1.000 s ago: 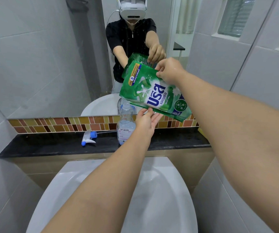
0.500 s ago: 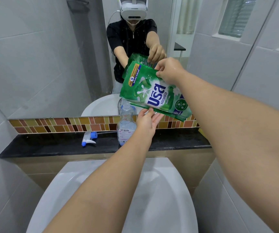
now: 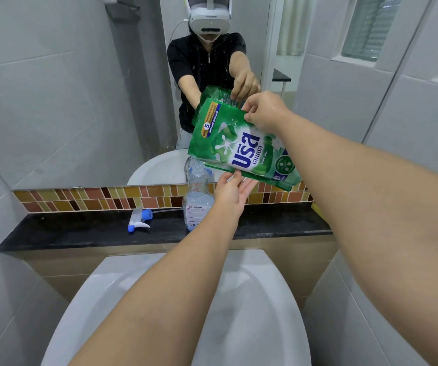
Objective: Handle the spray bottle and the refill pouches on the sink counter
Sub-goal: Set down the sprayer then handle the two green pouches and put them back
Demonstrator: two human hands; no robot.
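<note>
A green refill pouch (image 3: 241, 146) hangs tilted above the ledge, its lower corner close over the open neck of a clear spray bottle (image 3: 196, 202). My right hand (image 3: 264, 112) pinches the pouch's upper edge. My left hand (image 3: 232, 192) is under the pouch, fingers touching its lower edge, right beside the bottle. The bottle stands upright on the black ledge (image 3: 80, 231) with a little bluish liquid in it. Its white and blue trigger head (image 3: 140, 220) lies on the ledge to the left, tube attached.
A white sink basin (image 3: 260, 299) fills the foreground under my forearms. A mirror (image 3: 67, 88) above a strip of brown mosaic tiles (image 3: 93, 198) reflects a person, the pouch and the basin. Grey tiled walls stand close on both sides.
Almost nothing has moved; the pouch stays tilted over the bottle's neck and both hands keep their places.
</note>
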